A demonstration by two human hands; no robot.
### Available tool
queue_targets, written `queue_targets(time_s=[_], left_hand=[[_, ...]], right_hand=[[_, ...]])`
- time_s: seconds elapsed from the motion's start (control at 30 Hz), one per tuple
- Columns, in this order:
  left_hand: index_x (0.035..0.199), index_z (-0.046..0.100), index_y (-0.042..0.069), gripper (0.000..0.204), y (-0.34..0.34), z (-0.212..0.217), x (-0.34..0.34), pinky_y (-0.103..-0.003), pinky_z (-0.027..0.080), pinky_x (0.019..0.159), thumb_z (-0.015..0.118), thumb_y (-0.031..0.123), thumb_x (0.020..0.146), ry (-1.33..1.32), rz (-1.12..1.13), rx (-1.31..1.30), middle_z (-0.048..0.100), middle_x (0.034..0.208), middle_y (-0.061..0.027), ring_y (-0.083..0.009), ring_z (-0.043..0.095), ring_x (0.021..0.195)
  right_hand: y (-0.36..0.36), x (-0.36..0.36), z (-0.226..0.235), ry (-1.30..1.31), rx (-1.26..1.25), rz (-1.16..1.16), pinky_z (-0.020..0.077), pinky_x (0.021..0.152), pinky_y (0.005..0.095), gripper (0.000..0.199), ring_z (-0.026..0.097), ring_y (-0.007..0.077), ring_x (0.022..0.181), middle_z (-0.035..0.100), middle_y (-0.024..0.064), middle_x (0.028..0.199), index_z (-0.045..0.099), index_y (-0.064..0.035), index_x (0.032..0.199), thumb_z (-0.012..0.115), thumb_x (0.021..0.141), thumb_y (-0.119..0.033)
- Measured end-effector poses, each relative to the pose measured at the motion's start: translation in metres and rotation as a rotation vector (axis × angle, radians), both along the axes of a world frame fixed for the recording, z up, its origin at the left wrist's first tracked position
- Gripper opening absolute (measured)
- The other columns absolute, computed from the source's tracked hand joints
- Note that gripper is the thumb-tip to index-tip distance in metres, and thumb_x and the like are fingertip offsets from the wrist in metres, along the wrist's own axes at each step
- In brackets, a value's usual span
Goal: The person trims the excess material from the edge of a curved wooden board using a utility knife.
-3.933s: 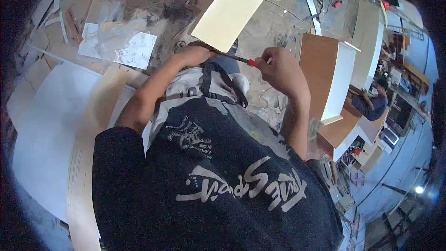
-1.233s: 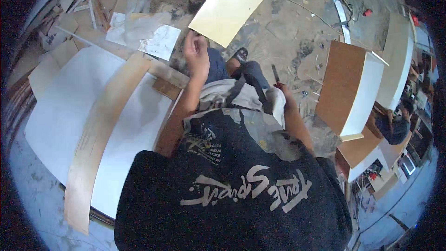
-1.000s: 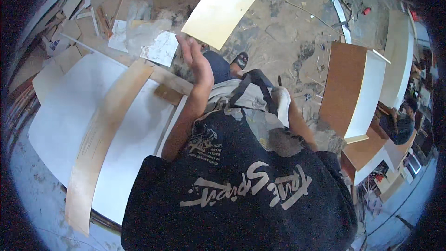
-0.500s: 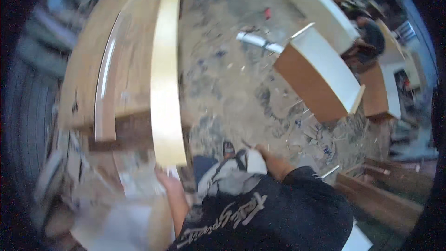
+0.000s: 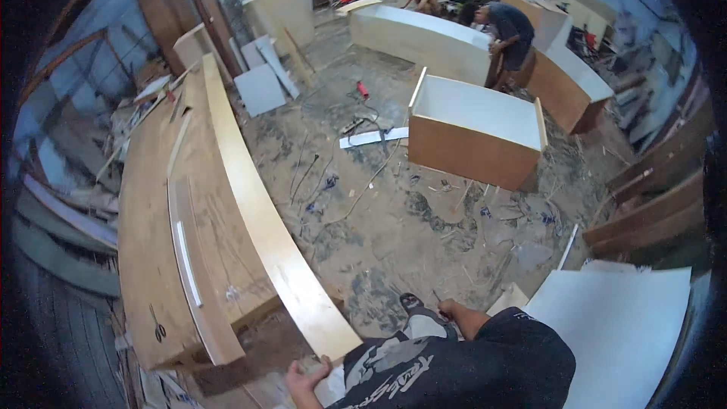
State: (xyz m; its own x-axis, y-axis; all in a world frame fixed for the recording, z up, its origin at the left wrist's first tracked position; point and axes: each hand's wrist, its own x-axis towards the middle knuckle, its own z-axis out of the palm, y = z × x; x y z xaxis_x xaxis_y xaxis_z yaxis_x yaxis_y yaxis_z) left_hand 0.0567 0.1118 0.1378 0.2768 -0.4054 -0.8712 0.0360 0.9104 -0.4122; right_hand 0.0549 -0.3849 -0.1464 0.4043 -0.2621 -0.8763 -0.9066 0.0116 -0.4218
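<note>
A long pale board lies along the right side of the wooden worktable, its near end jutting past the tabletop toward me. Just below that end is my left hand, thumb and fingers apart; whether the fingertips touch the board I cannot tell. My right hand is closed beside my right leg, and a thin dark object sticks out of it, too small to name. Left of the board, a narrower brown strip with a white line rests on the table, and scissors lie near the table's corner.
An open brown cabinet box with white inside stands on the littered floor. Behind it a person bends over a long pale cabinet. A cable trails across the floor. A large white panel is at my right.
My view has tilted up and sharpened, so more of the far room shows. My left hand stays near the board's end, and my right hand stays closed by my side.
</note>
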Motion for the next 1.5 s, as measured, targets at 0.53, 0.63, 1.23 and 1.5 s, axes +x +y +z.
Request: queue_targets(time_s=[0.53, 0.63, 1.23, 1.5], left_hand=[[0.126, 0.048, 0.004, 0.042, -0.045, 0.018, 0.026, -0.044, 0.05, 0.086, 0.065, 0.016, 0.09, -1.031, -0.849, 1.146, 0.059, 0.107, -0.0092, -0.0267, 0.058, 0.097], [0.119, 0.058, 0.005, 0.04, -0.058, 0.027, 0.07, -0.048, 0.046, 0.098, 0.072, 0.02, 0.085, -2.148, -1.499, 1.713, 0.061, 0.122, -0.0148, -0.0334, 0.058, 0.113], [0.084, 0.062, 0.01, 0.013, -0.104, -0.022, 0.152, -0.052, 0.03, 0.116, 0.068, 0.021, 0.08, -3.817, -1.03, -0.4, 0.054, 0.084, -0.0052, -0.0237, 0.059, 0.095], [0.083, 0.06, 0.01, 0.011, -0.095, -0.033, 0.149, -0.05, 0.033, 0.115, 0.068, 0.016, 0.083, -3.705, -1.02, -0.487, 0.054, 0.085, -0.0057, -0.0244, 0.059, 0.094]], right_hand=[[0.145, -0.113, -0.013, -0.034, 0.19, -0.788, 0.0413, 0.041, 0.0405, 0.024, 0.052, 0.0249, 0.048, 0.056, 0.0103, 0.066, 0.058, -0.0069, 0.094, 0.046, 0.094, -0.028], [0.163, -0.135, -0.009, -0.035, 0.262, -0.912, 0.0405, 0.038, 0.0368, 0.027, 0.051, 0.0234, 0.047, 0.052, 0.0076, 0.06, 0.057, -0.0086, 0.095, 0.045, 0.096, -0.033], [0.29, -0.199, 0.134, -0.409, 0.52, -2.161, 0.049, 0.059, 0.0315, 0.019, 0.059, 0.0188, 0.068, 0.057, 0.006, 0.072, 0.056, -0.0092, 0.081, 0.049, 0.096, -0.019], [0.417, -0.184, 0.187, -0.424, 0.794, -2.466, 0.0472, 0.054, 0.027, 0.017, 0.056, 0.0155, 0.063, 0.057, 0.0033, 0.073, 0.055, -0.0054, 0.084, 0.052, 0.096, -0.017]])
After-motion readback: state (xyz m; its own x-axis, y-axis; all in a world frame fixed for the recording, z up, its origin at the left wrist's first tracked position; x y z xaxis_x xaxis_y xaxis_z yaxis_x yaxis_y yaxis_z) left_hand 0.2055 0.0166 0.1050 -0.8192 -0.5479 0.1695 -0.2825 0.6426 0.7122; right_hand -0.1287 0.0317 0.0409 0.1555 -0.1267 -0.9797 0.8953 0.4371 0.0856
